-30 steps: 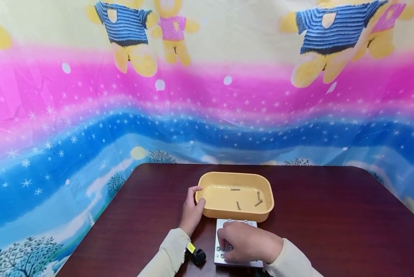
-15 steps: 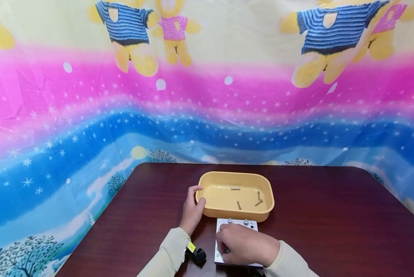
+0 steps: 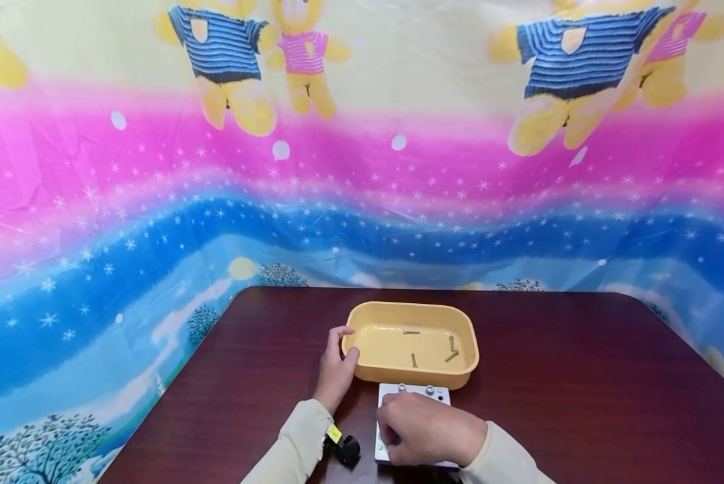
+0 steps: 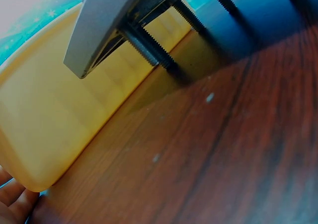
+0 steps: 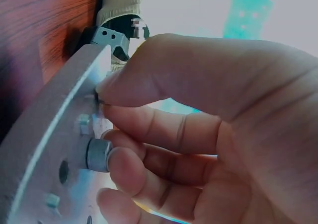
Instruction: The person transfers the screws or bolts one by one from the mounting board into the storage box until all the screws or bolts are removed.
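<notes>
Metal plate (image 3: pixel 415 390), silver, at near centre of table (image 3: pixel 567 363), just on near side of yellow tray (image 3: pixel 410 374); plate/tray contact: can't tell. Far edge shows 2 bolt heads (image 3: pixel 430 390) + dark hole (image 3: pixel 441 398) at far R corner; rest mostly under R hand (image 3: pixel 428 427). L wrist view: plate raised over wood, threaded shanks (image 4: pixel 146 45) projecting down; whether all tips touch, can't tell.

R hand: thumb + index pinching small dark part (image 5: pixel 100 99) at plate face, mostly hidden by tips; other fingers curled, one right beside another bolt head.

L hand (image 3: pixel 336 370): thumb + fingers grasping L end of tray at rim.

In tray: 4 loose bolts (image 3: pixel 411 331) on floor, i.e. 1 far mid, 1 near mid, 2 nr each other at R.

At L wrist: black camera (image 3: pixel 348 450) w/ yellow tag (image 3: pixel 334 432). Sleeves (image 3: pixel 295 430) off-white. Behind: printed cloth (image 3: pixel 362 202), bears up top, pink + blue bands, snowflakes.
</notes>
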`<state>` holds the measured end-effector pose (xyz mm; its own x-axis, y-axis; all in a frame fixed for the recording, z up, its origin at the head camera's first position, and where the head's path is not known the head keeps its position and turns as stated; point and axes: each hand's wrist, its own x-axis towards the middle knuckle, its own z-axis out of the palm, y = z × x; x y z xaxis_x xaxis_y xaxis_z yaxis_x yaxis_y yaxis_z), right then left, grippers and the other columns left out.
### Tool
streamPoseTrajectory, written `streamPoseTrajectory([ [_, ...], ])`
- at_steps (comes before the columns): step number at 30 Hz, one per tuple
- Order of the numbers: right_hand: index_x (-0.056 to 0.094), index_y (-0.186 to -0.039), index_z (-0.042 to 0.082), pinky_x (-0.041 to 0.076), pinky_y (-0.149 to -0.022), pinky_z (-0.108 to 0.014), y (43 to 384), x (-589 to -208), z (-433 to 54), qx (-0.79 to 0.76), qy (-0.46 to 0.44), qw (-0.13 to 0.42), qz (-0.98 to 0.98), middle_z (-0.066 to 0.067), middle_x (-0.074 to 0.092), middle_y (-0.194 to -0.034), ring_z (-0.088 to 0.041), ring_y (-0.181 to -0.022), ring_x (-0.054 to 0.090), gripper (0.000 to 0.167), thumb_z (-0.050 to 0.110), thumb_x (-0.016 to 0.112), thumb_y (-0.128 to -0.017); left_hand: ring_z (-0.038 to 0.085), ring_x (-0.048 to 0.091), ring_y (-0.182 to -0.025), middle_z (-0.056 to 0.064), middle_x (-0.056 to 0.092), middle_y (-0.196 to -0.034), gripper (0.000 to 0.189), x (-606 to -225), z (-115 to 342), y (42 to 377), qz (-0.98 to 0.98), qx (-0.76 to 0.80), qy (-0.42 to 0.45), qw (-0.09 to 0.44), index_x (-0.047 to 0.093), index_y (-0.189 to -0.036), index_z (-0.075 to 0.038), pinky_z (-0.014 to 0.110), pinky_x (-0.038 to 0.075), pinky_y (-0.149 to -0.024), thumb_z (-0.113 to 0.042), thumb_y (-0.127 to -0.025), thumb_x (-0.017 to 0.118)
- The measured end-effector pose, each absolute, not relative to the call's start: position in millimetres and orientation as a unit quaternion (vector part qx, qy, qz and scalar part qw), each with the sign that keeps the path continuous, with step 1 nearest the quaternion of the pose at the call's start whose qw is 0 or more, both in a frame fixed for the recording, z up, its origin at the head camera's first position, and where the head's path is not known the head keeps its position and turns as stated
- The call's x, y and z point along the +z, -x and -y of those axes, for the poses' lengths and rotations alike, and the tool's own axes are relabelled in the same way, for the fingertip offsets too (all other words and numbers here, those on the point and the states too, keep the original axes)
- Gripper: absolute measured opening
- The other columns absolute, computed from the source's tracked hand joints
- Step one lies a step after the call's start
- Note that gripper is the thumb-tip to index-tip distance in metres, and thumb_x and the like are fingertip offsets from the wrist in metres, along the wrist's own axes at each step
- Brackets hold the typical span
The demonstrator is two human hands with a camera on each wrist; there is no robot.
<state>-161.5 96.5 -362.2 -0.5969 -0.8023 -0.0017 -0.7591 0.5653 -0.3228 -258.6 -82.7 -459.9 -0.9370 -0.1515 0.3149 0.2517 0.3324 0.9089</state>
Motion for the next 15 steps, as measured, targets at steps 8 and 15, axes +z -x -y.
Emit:
streamPoseTrajectory([
  [8, 0.057, -0.066, 0.024, 0.038, -0.055, -0.016, 164.2, -361.0, -96.7, -0.148, 0.448, 0.073, -0.879, 0.016, 0.045, -0.07, 0.001, -0.06, 0.043, 0.02, 0.012, 0.071, -0.071, 0.022, 0.054, -0.109, 0.006, 0.057, -0.124, 0.034, -458.6, 82.9, 260.3, 0.795, -0.58, 0.038, 0.172, 0.051, -0.119, -0.02, 0.04, 0.042, -0.092, -0.011, -0.086, 0.054],
  [15, 0.055, -0.065, 0.025, 0.037, -0.053, -0.016, 164.6, -360.9, -96.7, -0.154, 0.458, 0.057, -0.874, 0.017, 0.044, -0.069, 0.002, -0.058, 0.042, 0.021, 0.013, 0.07, -0.071, 0.021, 0.055, -0.108, 0.007, 0.057, -0.124, 0.034, -458.0, 84.5, 258.7, 0.796, -0.581, 0.035, 0.166, 0.051, -0.118, -0.02, 0.039, 0.042, -0.091, -0.011, -0.086, 0.055],
])
